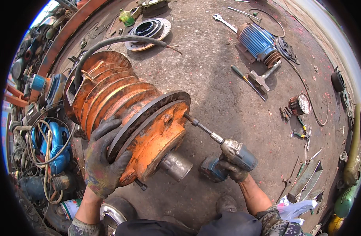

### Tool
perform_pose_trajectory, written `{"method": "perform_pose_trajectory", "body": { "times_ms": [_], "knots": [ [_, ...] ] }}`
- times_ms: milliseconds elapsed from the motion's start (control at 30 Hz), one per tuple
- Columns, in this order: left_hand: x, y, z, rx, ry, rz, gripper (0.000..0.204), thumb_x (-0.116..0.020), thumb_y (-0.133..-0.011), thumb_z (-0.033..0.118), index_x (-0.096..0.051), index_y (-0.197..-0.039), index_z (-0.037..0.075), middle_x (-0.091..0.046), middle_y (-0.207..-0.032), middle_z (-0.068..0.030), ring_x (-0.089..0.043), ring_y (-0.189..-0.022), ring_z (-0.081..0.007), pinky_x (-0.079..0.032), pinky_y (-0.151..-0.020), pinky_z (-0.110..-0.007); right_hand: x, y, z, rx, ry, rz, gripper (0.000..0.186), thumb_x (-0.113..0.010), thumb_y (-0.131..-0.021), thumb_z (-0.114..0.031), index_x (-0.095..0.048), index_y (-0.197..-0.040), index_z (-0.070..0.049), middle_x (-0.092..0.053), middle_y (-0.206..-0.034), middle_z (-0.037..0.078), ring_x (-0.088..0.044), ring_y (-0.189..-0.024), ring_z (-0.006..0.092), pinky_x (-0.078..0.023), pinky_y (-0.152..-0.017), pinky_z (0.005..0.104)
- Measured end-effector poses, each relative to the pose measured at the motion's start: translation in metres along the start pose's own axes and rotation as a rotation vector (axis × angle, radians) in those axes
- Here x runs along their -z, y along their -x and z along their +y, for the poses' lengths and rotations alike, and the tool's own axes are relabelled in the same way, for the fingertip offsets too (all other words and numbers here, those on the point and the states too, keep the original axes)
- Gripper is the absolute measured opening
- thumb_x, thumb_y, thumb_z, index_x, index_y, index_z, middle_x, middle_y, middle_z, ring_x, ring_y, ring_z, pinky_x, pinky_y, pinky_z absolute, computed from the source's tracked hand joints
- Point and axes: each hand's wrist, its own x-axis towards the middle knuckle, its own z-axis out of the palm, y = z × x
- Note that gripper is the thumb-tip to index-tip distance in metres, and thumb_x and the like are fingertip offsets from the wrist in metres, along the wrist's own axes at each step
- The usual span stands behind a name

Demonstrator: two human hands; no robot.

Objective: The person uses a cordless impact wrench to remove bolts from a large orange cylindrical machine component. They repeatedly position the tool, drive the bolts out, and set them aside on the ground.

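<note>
Filling the left of the scene, near the person's legs, an orange finned electric motor (115, 94) has its end cover (158, 139) and shaft stub (176, 166) turned toward the near right, probably for easy reach. The gloved left hand (105, 157) is spread across the dark flange rim (138, 120), apparently steadying the casing. The gloved right hand (232, 168) wraps the grip of a blue cordless impact wrench (241, 154); its long extension (204, 128), reaching the cover's right edge, seems meant to keep the tool's body clear. One bolt (141, 185) protrudes at the near edge. Farther right, a hammer (259, 81), screwdriver (239, 72) and blue motor (256, 41) lie well apart.
</note>
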Motion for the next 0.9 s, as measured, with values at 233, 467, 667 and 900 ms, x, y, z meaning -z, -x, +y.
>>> {"method": "perform_pose_trajectory", "body": {
  "times_ms": [233,467,667,900],
  "knots": [
    [0.001,-0.001,0.003,-0.016,-0.045,-0.001,0.055,-0.077,-0.093,0.035,-0.065,-0.132,-0.001,-0.058,-0.144,-0.0174,-0.051,-0.138,-0.0350,-0.038,-0.117,-0.047,-0.001,0.001,-0.004,-0.135,-0.297,-0.028,0.027,-0.071,-0.094,0.001,-0.067,-0.120,-0.006,-0.065,-0.098,0.000,-0.059,-0.078,0.0085,-0.049,-0.065,0.0276],
    [-0.001,0.001,0.006,-0.008,-0.021,0.049,0.050,-0.078,-0.089,0.024,-0.066,-0.131,0.000,-0.060,-0.141,-0.0205,-0.053,-0.137,-0.0380,-0.040,-0.116,-0.049,-0.009,0.000,-0.011,-0.184,-0.239,0.009,0.033,-0.073,-0.092,0.001,-0.067,-0.125,-0.001,-0.065,-0.092,0.001,-0.060,-0.077,0.0101,-0.052,-0.068,0.0291],
    [-0.003,0.012,0.015,-0.228,-0.356,0.260,0.045,-0.074,-0.091,0.018,-0.063,-0.132,0.003,-0.056,-0.144,-0.0187,-0.048,-0.142,-0.0408,-0.039,-0.117,-0.052,-0.012,0.000,-0.012,-0.019,-0.147,-0.023,0.035,-0.076,-0.093,-0.003,-0.067,-0.126,0.000,-0.061,-0.089,-0.002,-0.057,-0.079,0.0092,-0.049,-0.070,0.0264],
    [-0.075,0.061,0.080,-0.038,0.419,-0.291,0.024,-0.070,-0.097,0.015,-0.073,-0.117,0.003,-0.071,-0.120,-0.0129,-0.067,-0.116,-0.0313,-0.054,-0.101,-0.044,0.026,0.003,-0.022,-0.129,-0.081,-0.031,0.034,-0.080,-0.089,-0.007,-0.072,-0.122,-0.004,-0.060,-0.092,-0.003,-0.058,-0.085,0.0105,-0.050,-0.076,0.0286]
  ]
}}
